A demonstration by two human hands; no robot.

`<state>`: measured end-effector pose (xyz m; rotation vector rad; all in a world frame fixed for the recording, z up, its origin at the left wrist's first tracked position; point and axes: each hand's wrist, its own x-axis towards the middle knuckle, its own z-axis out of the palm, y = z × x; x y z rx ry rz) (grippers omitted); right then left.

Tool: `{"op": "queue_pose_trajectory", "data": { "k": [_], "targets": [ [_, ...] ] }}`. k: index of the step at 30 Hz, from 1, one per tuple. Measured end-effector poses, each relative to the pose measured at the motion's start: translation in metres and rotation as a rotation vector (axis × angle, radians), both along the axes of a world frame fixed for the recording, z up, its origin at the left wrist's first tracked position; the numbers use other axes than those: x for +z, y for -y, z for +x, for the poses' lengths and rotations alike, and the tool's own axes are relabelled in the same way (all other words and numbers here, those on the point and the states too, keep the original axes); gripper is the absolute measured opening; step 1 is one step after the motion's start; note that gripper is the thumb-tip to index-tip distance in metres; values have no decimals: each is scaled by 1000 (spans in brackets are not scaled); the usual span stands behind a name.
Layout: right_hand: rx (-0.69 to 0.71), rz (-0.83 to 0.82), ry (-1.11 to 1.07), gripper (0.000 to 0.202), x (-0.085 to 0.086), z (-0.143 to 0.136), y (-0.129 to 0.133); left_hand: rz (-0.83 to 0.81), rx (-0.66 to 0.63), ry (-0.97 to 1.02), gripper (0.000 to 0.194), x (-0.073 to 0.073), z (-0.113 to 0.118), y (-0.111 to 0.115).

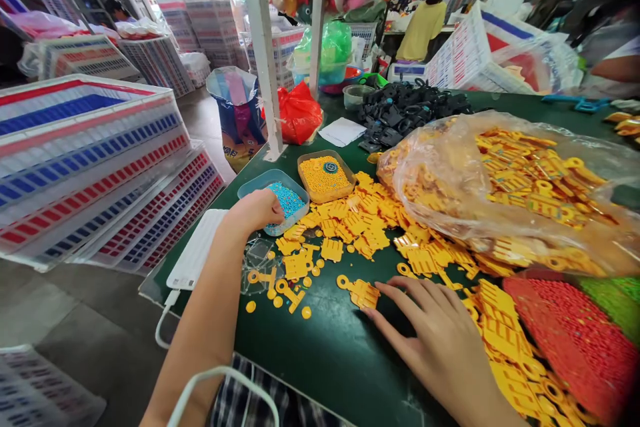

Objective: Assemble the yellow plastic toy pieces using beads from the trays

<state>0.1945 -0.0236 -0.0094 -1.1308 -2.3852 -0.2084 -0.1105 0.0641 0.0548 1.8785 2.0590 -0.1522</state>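
Observation:
My left hand (257, 210) reaches over the near edge of a clear tray of blue beads (290, 199), its fingers curled together; what they hold, if anything, is hidden. On the green table, my right hand (425, 320) pinches the right edge of a flat yellow plastic piece (363, 294) with a ring at its left end, between thumb and forefinger. A square tray of yellow beads (326, 175) stands just right of the blue ones. Loose yellow parts (297, 265) and small round yellow discs lie between my hands.
A big clear bag of yellow pieces (500, 180) fills the right side, beside red beads (575, 327). Black parts (410, 107) are heaped behind. A white power bank (197, 250) with a cable lies at the left edge. Plastic crates (90, 160) stand left; people sit in back.

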Motion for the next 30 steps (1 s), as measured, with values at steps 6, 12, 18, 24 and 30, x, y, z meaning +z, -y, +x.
{"op": "queue_pose_trajectory", "data": {
  "k": [6,12,18,24,30],
  "targets": [
    [-82,-55,64,39,-3,9,-7,72,50,17,21,2,-12,-1],
    [-30,-116,47,36,2,12,-9,428,-11,67,21,21,2,15],
    [-93,-154,30,35,4,11,-12,533,-482,382,26,0,82,40],
    [-70,-179,14,34,5,13,-15,278,-646,270,19,-35,122,45],
    [21,-236,16,25,3,13,-18,238,-652,339,18,-38,116,42]
  ]
}}
